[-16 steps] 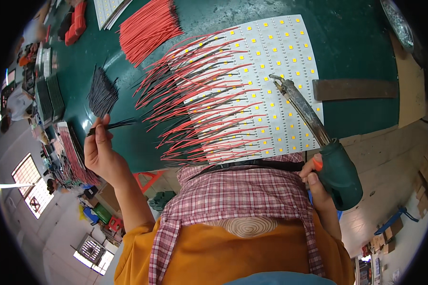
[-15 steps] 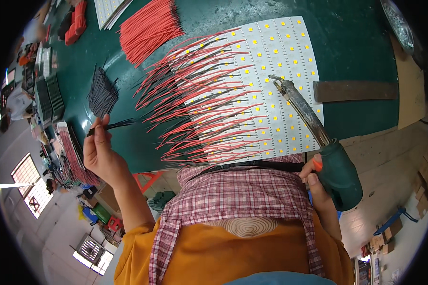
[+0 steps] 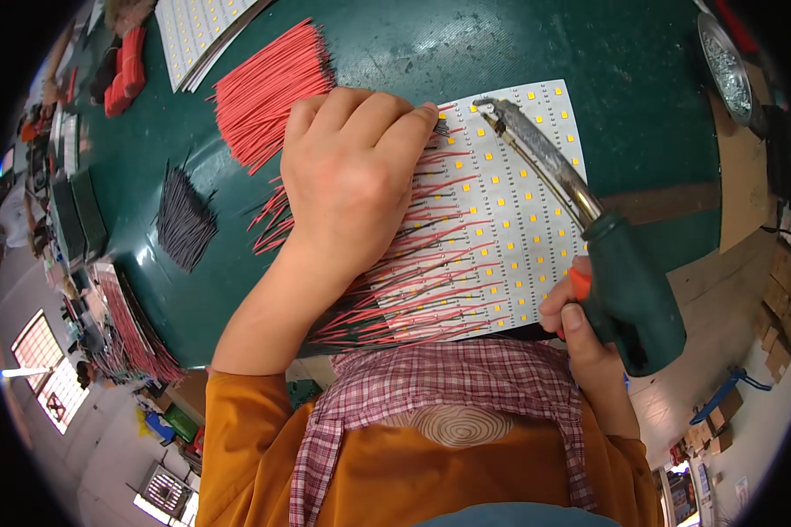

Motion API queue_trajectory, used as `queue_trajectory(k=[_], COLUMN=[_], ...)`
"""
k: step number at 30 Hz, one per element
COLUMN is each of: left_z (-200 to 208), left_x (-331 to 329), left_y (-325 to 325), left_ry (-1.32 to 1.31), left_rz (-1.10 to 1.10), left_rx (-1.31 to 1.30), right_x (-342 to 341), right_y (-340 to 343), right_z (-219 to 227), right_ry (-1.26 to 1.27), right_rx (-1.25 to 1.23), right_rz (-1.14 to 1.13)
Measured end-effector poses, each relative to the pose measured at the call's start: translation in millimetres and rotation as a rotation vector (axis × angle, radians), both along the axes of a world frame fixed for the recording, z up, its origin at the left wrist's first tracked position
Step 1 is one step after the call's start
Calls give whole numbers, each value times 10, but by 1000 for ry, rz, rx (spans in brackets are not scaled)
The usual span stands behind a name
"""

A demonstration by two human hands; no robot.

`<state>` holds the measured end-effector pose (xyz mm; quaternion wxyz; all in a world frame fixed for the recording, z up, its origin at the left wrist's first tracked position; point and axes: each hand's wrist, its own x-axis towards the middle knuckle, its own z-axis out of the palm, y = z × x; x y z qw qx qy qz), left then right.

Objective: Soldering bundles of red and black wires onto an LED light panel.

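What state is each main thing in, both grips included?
Left grip: closed, dark wire ends protruding
Right grip: closed around soldering gun
Soldering gun: held, tip over LED panel, contact unclear
LED panel: flat, wires fanned across its left part
Red wire bundle: piled, roughly parallel
Black wire bundle: piled

No lettering, numbers or signs can be read.

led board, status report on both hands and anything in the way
Left hand over led board, black wires at fingertips. Right hand gripping soldering tool. Board's upper left hidden by left hand.
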<state>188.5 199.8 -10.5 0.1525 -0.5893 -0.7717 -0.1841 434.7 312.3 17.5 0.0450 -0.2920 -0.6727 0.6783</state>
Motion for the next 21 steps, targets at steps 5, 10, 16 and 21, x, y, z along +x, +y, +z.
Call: queue_trajectory(k=[5, 10, 16, 21], left_z=[-140, -96, -115, -53], left_x=[135, 157, 167, 194], left_y=[38, -2, 3, 14], left_ry=[-1, 5, 18, -40], left_rz=[-43, -69, -82, -69], left_rx=[35, -10, 32, -3], right_x=[187, 163, 164, 206], right_y=[-14, -19, -25, -39], right_z=[-78, -47, 9, -33], right_ry=[-99, -140, -246, -197], right_rx=[182, 374, 395, 333], right_rz=[48, 112, 165, 145])
